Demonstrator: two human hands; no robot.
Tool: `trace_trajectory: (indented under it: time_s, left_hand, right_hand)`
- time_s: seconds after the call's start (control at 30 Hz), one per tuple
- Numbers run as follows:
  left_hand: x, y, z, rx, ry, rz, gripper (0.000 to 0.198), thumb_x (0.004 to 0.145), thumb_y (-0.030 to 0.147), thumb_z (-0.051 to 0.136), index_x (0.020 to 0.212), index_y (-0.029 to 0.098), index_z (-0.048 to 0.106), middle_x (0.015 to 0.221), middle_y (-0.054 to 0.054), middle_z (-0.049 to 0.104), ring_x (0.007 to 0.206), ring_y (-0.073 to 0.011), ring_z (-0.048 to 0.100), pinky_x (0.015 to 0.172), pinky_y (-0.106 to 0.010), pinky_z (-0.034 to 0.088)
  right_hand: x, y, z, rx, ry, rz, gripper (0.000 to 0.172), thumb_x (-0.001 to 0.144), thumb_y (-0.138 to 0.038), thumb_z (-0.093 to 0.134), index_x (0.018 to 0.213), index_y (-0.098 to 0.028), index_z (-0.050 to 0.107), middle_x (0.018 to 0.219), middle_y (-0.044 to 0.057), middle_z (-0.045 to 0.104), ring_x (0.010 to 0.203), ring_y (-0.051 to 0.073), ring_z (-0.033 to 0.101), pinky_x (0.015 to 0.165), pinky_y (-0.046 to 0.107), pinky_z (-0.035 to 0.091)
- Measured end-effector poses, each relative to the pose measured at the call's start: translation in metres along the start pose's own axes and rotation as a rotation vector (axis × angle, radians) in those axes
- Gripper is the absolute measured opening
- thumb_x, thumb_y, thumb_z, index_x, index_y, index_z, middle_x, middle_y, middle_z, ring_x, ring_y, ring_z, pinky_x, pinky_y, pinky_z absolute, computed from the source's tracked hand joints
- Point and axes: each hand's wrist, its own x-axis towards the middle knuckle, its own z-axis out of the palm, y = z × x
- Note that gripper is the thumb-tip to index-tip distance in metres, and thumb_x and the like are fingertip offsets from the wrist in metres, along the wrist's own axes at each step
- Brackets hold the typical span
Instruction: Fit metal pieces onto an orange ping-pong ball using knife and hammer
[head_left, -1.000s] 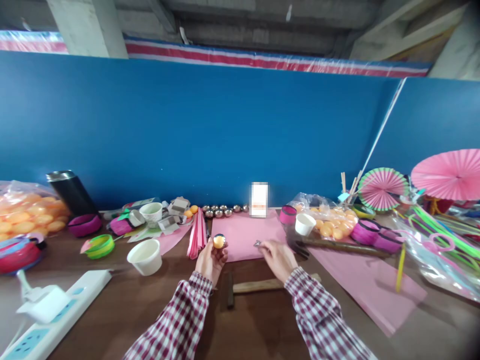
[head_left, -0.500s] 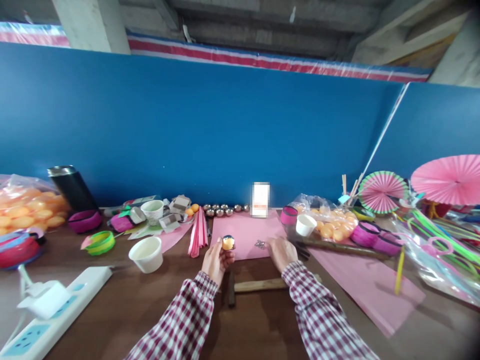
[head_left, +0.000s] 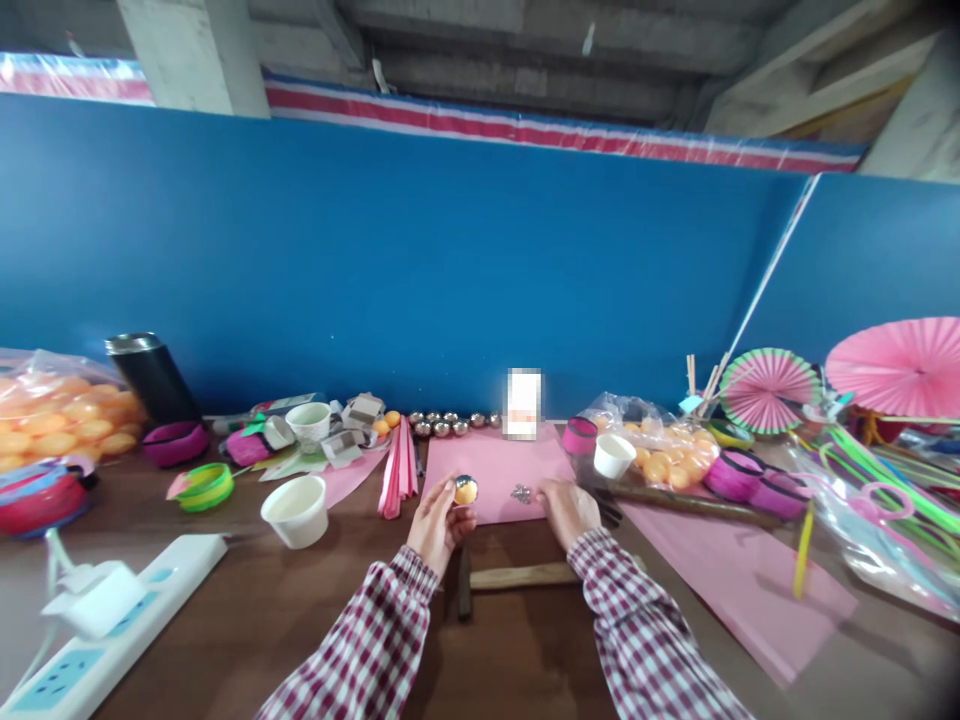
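While a power strip point(head_left: 147, 620) slants across the lower left of the frame and a white paper bowl point(head_left: 295, 513) stands to its right, silver balls point(head_left: 441, 428) sit bunched near centre by the blue partition point(head_left: 480, 250), which may help keep them from rolling off the desk point(head_left: 510, 655). Just below the middle, the left hand point(head_left: 436, 522) curls its fingers round a shiny silver-and-orange ball point(head_left: 466, 489), gripping its left side, seemingly to leave the rest exposed. A hammer point(head_left: 517, 577) lies beneath, handle running rightward. Small metal pieces point(head_left: 520, 493) lie heaped on a pink sheet point(head_left: 487, 460), perhaps to show clearly; the right hand point(head_left: 571, 511) is at their right edge, fingers drawn together, though whether they pinch a piece I cannot tell.
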Motion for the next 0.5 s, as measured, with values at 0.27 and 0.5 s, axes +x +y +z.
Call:
trace_trajectory:
  time_s: [0.27, 0.5]
  left_hand:
    - [0.000, 0.001, 0.003, -0.067, -0.018, -0.025, 0.030, 0.069, 0.017, 0.060, 0.099, 0.013, 0.058, 0.069, -0.007, 0.066, 0.058, -0.0136, 0.062, 0.057, -0.025, 0.052]
    - [-0.004, -0.001, 0.004, 0.000, -0.114, -0.003, 0.047, 0.058, 0.013, 0.070, 0.103, 0.016, 0.056, 0.084, -0.007, 0.065, 0.066, -0.0129, 0.062, 0.064, -0.024, 0.051]
  right_hand:
    - [-0.003, -0.003, 0.000, 0.176, 0.156, -0.033, 0.023, 0.084, -0.027, 0.036, 0.085, -0.020, 0.058, 0.084, 0.004, 0.063, 0.075, 0.015, 0.057, 0.063, 0.023, 0.037]
    - [-0.013, -0.031, 0.012, 0.748, 0.172, -0.130, 0.018, 0.080, -0.029, 0.044, 0.080, -0.017, 0.057, 0.076, 0.004, 0.063, 0.068, 0.014, 0.057, 0.063, 0.024, 0.044]
